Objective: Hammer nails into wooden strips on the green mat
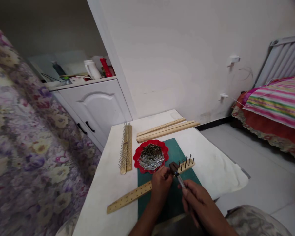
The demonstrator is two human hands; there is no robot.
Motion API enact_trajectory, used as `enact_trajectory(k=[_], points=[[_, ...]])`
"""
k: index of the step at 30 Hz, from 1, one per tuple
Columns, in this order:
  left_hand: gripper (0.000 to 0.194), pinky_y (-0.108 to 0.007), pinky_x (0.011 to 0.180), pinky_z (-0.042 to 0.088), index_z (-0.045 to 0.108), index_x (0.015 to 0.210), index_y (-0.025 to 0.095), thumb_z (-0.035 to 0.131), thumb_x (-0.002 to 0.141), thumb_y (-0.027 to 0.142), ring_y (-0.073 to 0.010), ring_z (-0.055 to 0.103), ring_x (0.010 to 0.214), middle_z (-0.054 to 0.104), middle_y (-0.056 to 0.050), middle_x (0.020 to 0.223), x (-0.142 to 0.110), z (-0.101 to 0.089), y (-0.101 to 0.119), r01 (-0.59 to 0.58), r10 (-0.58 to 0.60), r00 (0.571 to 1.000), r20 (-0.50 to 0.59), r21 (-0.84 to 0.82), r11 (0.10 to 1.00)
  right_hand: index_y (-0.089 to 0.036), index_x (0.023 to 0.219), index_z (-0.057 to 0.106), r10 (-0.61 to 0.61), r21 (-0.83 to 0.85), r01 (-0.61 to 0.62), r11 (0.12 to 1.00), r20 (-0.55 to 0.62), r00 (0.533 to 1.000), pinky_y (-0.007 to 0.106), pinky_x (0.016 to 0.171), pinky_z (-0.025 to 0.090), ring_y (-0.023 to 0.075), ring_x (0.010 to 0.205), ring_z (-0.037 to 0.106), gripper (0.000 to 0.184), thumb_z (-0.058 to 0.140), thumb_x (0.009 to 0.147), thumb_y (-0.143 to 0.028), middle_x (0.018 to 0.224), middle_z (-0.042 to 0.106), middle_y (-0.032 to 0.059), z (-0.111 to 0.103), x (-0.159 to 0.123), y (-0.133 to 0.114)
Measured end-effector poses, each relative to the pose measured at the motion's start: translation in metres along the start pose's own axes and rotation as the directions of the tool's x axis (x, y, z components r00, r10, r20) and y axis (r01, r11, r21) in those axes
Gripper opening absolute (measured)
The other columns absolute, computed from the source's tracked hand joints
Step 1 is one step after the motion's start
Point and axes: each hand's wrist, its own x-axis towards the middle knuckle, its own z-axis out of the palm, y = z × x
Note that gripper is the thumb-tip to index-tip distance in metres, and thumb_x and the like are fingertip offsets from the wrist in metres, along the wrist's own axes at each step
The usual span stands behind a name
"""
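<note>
Floral curtain [27, 141] far left on my feed, then white cabinet [95, 105], black handles. On its ledge: dark bottle [58, 68], white jug [92, 69], red bottle [106, 68]; any print too small for me to read. White-covered table [95, 196] next. Two strips bristling with nails [126, 149] at its left side. Drilled wooden strip [137, 192] runs diagonally across green mat [175, 149]. Red scalloped bowl [137, 160], heaped with loose nails [151, 157], partly on mat. My left hand [161, 180] is over the strip, fingers curled; can't tell if they pinch anything. More wooden strips [167, 130] behind. Hammer [179, 178], head right by left fingertips; right hand [196, 195] closed round its handle. Dark nails [186, 161] upright at strip's right end. Striped bed [280, 98] far right.
</note>
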Motion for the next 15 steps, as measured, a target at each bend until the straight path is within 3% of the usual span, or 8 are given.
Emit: enact_trajectory(k=[10,15], points=[[0.013,-0.021,0.055,0.031,0.058,0.063,0.017,0.050,0.073,0.014,-0.0111,0.048,0.058,0.055,0.002,0.062,0.000,0.000,-0.001,-0.014,0.014,1.000,0.002,0.005,1.000,-0.022,0.083,0.045,-0.008,0.010,0.008,1.000,-0.032,0.999,0.016,0.029,0.018,0.0033,0.027,0.033,0.030,0.040,0.089,-0.051,0.052,0.052,-0.0095,0.004,0.002,0.007],[0.012,-0.022,0.060,0.037,0.064,0.072,0.019,0.053,0.077,0.021,-0.0133,0.054,0.066,0.062,0.000,0.071,-0.003,-0.013,0.002,-0.052,0.052,0.998,0.041,-0.008,0.999,-0.022,0.091,0.045,-0.021,0.046,0.022,0.999,-0.022,1.000,0.017,0.028,0.017,0.0038,0.025,0.032,0.033,0.040,0.087,-0.054,0.052,0.053,-0.0093,0.001,0.002,0.009]])
